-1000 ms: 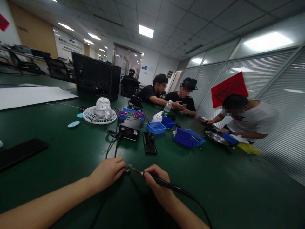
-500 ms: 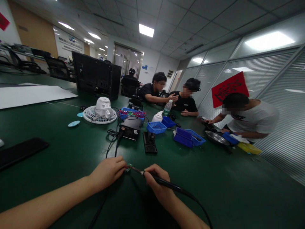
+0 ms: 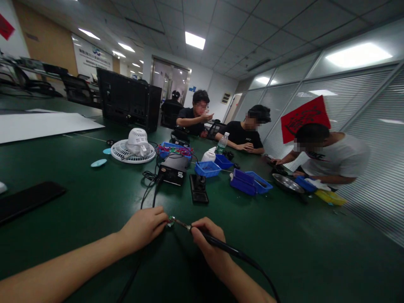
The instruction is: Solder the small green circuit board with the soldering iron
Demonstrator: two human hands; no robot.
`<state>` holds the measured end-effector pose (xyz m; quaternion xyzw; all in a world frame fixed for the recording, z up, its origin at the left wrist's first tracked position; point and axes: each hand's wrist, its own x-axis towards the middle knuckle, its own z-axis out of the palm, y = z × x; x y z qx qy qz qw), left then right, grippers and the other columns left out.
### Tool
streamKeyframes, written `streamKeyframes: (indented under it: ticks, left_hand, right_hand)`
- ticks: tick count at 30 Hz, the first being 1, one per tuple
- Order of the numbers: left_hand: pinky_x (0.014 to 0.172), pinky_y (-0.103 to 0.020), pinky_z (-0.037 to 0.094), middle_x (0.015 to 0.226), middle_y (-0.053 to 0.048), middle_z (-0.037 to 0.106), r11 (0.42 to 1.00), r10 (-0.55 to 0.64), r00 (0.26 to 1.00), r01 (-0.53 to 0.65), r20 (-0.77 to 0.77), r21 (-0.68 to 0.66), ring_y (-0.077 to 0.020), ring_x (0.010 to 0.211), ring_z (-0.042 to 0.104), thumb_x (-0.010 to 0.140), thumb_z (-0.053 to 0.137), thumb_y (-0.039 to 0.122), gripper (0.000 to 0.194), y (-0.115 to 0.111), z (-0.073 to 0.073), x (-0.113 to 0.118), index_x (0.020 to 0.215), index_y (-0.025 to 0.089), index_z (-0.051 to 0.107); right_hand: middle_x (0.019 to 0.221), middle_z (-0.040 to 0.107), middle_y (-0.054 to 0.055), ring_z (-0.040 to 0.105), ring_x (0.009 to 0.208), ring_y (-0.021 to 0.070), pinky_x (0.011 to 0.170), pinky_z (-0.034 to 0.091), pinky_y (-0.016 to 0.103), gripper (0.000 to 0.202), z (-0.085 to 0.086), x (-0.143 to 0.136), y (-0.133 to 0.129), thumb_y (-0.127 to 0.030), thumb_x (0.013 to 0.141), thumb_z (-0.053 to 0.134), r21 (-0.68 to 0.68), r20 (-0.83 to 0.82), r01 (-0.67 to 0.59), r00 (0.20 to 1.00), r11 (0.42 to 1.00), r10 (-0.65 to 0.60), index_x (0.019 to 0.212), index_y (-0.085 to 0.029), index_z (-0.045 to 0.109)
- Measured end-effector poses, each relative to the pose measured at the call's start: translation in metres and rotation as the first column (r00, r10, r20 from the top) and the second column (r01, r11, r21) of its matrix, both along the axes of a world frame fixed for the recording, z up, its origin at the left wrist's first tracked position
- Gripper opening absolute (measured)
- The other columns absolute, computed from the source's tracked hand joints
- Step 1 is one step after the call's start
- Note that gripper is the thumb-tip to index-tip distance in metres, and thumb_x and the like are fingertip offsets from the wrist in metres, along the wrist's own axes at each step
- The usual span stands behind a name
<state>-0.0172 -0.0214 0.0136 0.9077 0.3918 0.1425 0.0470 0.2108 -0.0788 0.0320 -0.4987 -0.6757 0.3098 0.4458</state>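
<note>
Near the front middle of the green table, my left hand (image 3: 147, 227) pinches a small green circuit board (image 3: 171, 221) with a bit of red wire at its edge. My right hand (image 3: 212, 240) is closed round the black handle of a soldering iron (image 3: 225, 247), whose metal tip points left and meets the board or lies very close to it. The iron's cable runs off toward the bottom right. Beyond my hands stands a black soldering station (image 3: 172, 173) with cables beside it.
A black stand (image 3: 198, 189), blue trays (image 3: 207, 168), a white fan part (image 3: 137, 145) and a bottle (image 3: 222, 142) stand farther back. A black slab (image 3: 30, 200) lies left. Three people sit across the table, a metal pan (image 3: 288, 183) near the rightmost.
Across the table, one person has drawn back to the left with a hand raised near the face, and the person beside has brought both hands together. My own hands have barely moved.
</note>
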Motion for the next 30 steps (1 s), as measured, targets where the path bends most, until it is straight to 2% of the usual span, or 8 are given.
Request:
streamKeyframes:
  ticks: [8,15,18,25,30]
  left_hand:
    - [0.065,-0.023,0.045,0.088,-0.001,0.056,1.0,0.012,0.999,-0.011,0.045,-0.012,-0.0132,0.074,0.058,0.091,0.045,0.021,0.016,0.0007,0.0007,-0.0006,0.089,0.02,0.061]
    - [0.066,-0.024,0.045,0.087,-0.001,0.055,1.0,-0.001,0.998,0.002,0.066,-0.014,-0.0137,0.075,0.057,0.093,0.043,0.022,0.018,0.0031,-0.0071,-0.0028,0.092,0.021,0.061]
    - [0.066,-0.023,0.045,0.087,-0.001,0.055,1.0,0.004,0.999,-0.003,0.055,-0.013,-0.0137,0.075,0.058,0.094,0.043,0.024,0.019,0.0037,-0.0087,-0.0029,0.093,0.021,0.062]
    - [0.068,-0.023,0.045,0.086,-0.001,0.056,1.0,0.008,1.0,-0.007,0.026,-0.03,-0.0135,0.076,0.058,0.094,0.042,0.024,0.021,0.0013,-0.001,-0.0003,0.093,0.021,0.062]
    - [0.067,-0.024,0.045,0.086,-0.002,0.056,1.0,0.016,1.0,-0.016,0.012,-0.027,-0.0141,0.076,0.058,0.094,0.042,0.023,0.02,0.0021,-0.0025,-0.0007,0.092,0.021,0.062]
  right_hand:
    - [0.062,0.059,-0.001,0.054,0.054,0.0133,0.051,0.041,0.022,0.014,0.0023,0.0011,-0.0013,-0.028,0.082,0.057,0.047,0.003,0.016,1.0,0.999,-0.016,0.081,-0.017,0.065]
    - [0.067,0.063,0.002,0.059,0.061,0.0139,0.06,0.044,0.023,0.015,0.0034,0.0025,-0.0066,-0.02,0.083,0.057,0.17,0.141,-0.017,0.99,0.985,-0.007,0.075,-0.017,0.069]
    - [0.069,0.065,0.002,0.061,0.062,0.0139,0.061,0.045,0.023,0.014,0.0034,0.0011,-0.0066,-0.019,0.083,0.058,0.173,0.145,-0.022,0.989,0.985,-0.003,0.077,-0.017,0.07]
    - [0.07,0.068,0.003,0.063,0.064,0.0148,0.062,0.046,0.023,0.013,0.0028,-0.0009,-0.0055,-0.019,0.081,0.058,0.166,0.145,-0.011,0.989,0.986,-0.013,0.076,-0.017,0.07]
    - [0.068,0.067,0.002,0.063,0.063,0.0147,0.061,0.046,0.023,0.014,0.0032,-0.0019,-0.0066,-0.019,0.081,0.058,0.162,0.14,-0.007,0.99,0.987,-0.016,0.075,-0.018,0.07]
